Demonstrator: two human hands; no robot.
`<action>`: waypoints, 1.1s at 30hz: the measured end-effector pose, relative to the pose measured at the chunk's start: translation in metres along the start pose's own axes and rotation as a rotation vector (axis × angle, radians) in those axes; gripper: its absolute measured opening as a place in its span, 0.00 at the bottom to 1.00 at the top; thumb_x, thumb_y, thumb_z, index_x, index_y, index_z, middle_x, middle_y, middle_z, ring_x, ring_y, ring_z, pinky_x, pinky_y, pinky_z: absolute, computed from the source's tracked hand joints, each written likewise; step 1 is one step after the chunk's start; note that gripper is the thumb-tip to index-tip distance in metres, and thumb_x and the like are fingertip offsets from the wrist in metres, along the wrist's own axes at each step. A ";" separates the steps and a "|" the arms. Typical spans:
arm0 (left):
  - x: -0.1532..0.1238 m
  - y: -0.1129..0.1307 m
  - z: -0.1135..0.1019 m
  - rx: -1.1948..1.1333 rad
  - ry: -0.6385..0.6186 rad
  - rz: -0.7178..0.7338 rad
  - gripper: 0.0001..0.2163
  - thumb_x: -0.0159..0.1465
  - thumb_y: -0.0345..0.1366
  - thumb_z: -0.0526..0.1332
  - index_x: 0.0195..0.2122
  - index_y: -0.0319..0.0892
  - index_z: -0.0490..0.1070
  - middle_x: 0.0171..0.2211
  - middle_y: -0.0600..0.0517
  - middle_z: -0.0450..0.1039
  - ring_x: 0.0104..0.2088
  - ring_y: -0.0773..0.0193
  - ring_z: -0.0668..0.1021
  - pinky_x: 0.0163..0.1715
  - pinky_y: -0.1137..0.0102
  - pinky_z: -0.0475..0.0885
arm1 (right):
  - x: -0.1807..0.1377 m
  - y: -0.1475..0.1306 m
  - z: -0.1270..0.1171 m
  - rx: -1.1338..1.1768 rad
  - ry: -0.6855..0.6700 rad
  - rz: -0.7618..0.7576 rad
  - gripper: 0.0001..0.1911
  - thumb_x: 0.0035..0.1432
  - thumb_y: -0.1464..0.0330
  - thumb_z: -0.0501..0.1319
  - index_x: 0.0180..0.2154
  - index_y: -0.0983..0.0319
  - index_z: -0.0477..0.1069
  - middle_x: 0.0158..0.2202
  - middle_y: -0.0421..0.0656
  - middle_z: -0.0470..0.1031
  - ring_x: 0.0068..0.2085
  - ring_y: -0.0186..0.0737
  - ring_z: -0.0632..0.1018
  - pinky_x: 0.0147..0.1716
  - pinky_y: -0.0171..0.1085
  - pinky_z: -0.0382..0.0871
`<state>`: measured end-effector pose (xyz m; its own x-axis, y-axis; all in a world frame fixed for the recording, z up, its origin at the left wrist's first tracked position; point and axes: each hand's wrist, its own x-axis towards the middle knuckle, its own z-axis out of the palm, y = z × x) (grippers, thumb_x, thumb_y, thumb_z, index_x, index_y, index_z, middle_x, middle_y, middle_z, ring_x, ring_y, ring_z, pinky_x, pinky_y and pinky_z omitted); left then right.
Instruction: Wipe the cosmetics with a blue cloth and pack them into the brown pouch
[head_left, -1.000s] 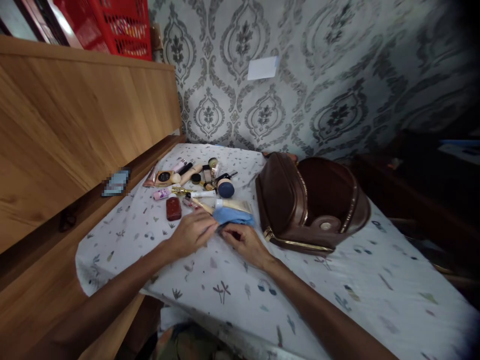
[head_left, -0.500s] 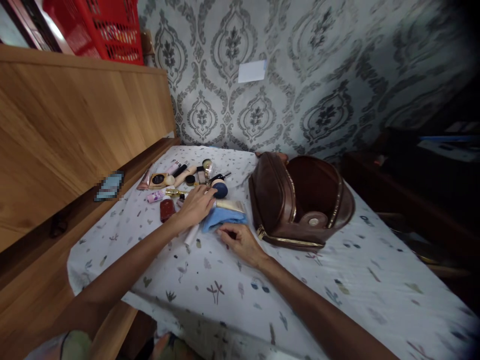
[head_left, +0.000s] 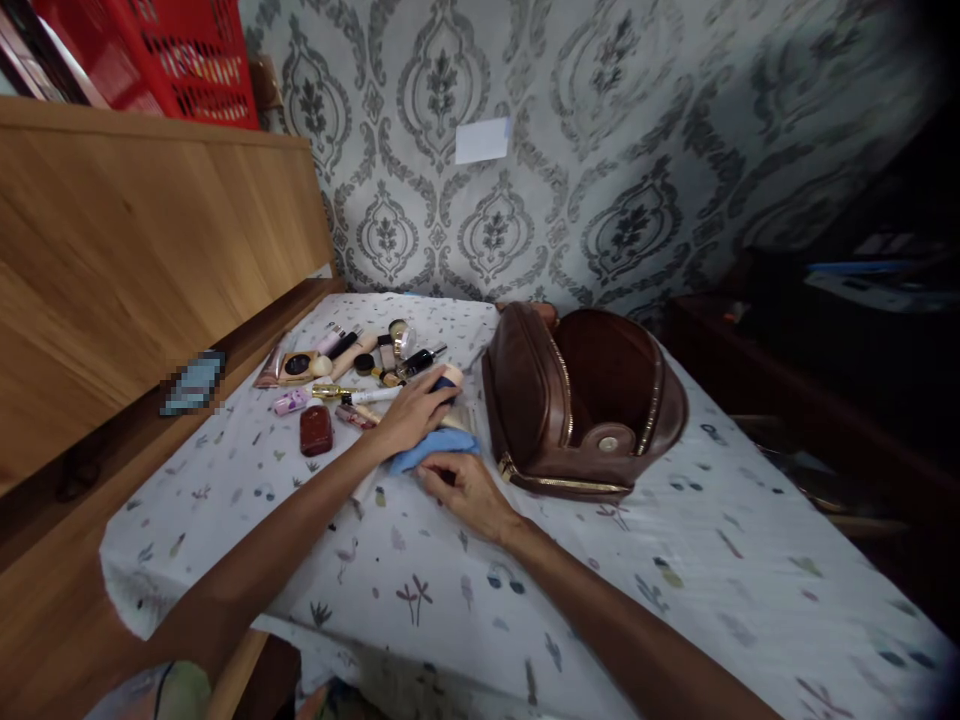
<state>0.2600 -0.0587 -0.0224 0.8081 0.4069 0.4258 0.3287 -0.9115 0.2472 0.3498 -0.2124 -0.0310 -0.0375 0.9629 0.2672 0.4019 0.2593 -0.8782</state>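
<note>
My left hand point(head_left: 415, 414) is closed around a round navy-and-beige container point(head_left: 451, 373), above the blue cloth point(head_left: 431, 452). The fingers hide part of that container. Beneath them, a pale gold tube point(head_left: 461, 418) is partly covered. My right hand point(head_left: 471, 492) pinches the near edge of the blue cloth, which lies bunched on the table. Left of my left hand are a white tube point(head_left: 373, 396), a pinkish tube point(head_left: 355, 417) and a dark red case point(head_left: 316, 430). A brown leather bag point(head_left: 529, 385) gapes unzipped to the right of both hands.
Several cosmetics, including a black bottle point(head_left: 421, 361) and a black-lidded jar point(head_left: 364, 364), cluster toward the back left. A patterned cloth point(head_left: 420, 560) covers the table. A wooden cabinet point(head_left: 157, 220) borders the left; a red basket point(head_left: 199, 65) sits atop it. Patterned wallpaper point(head_left: 491, 230) rises behind.
My left hand has taken hold of the navy-and-beige container and tilted it, showing its beige side. My right hand stays at the cloth. The view has shifted slightly to the right.
</note>
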 end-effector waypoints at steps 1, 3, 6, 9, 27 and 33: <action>-0.001 0.001 0.002 -0.018 0.003 0.015 0.17 0.70 0.35 0.54 0.58 0.46 0.70 0.69 0.44 0.57 0.67 0.51 0.64 0.65 0.53 0.62 | 0.000 0.000 0.000 0.000 0.000 0.004 0.14 0.61 0.65 0.55 0.24 0.62 0.68 0.21 0.37 0.65 0.24 0.31 0.65 0.24 0.30 0.57; -0.001 0.002 0.004 -0.046 0.007 0.017 0.16 0.70 0.35 0.54 0.57 0.47 0.72 0.70 0.45 0.57 0.68 0.49 0.63 0.65 0.50 0.61 | 0.000 -0.001 -0.001 0.006 0.001 0.010 0.14 0.61 0.66 0.55 0.24 0.62 0.67 0.21 0.37 0.65 0.24 0.31 0.65 0.24 0.30 0.57; 0.000 0.000 0.001 -0.141 0.000 0.062 0.16 0.70 0.31 0.53 0.55 0.45 0.73 0.69 0.46 0.59 0.68 0.52 0.63 0.65 0.52 0.61 | 0.000 -0.002 -0.002 0.028 0.003 0.008 0.15 0.62 0.65 0.56 0.24 0.62 0.68 0.21 0.37 0.66 0.25 0.32 0.66 0.25 0.31 0.58; 0.001 -0.004 -0.007 -0.253 0.051 0.021 0.18 0.68 0.27 0.50 0.54 0.43 0.74 0.62 0.48 0.70 0.63 0.58 0.71 0.64 0.59 0.65 | 0.000 -0.004 -0.003 0.050 0.005 0.008 0.16 0.63 0.64 0.56 0.23 0.62 0.68 0.21 0.37 0.67 0.24 0.32 0.67 0.25 0.31 0.60; 0.045 -0.068 -0.014 0.009 -0.007 -0.315 0.16 0.63 0.22 0.52 0.48 0.37 0.74 0.49 0.40 0.76 0.53 0.51 0.76 0.57 0.54 0.70 | -0.002 -0.003 -0.009 0.240 0.007 0.202 0.23 0.64 0.52 0.57 0.28 0.63 0.75 0.20 0.40 0.70 0.23 0.33 0.69 0.23 0.31 0.61; 0.056 -0.080 -0.014 -0.062 -0.074 -0.346 0.14 0.64 0.24 0.53 0.46 0.41 0.75 0.45 0.46 0.79 0.47 0.57 0.79 0.51 0.62 0.74 | -0.002 -0.004 -0.010 0.236 0.007 0.211 0.22 0.64 0.53 0.57 0.28 0.63 0.76 0.20 0.40 0.71 0.23 0.34 0.70 0.24 0.32 0.62</action>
<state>0.2720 0.0382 -0.0062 0.6880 0.6835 0.2439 0.5607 -0.7140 0.4193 0.3575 -0.2161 -0.0241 0.0312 0.9970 0.0711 0.1765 0.0645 -0.9822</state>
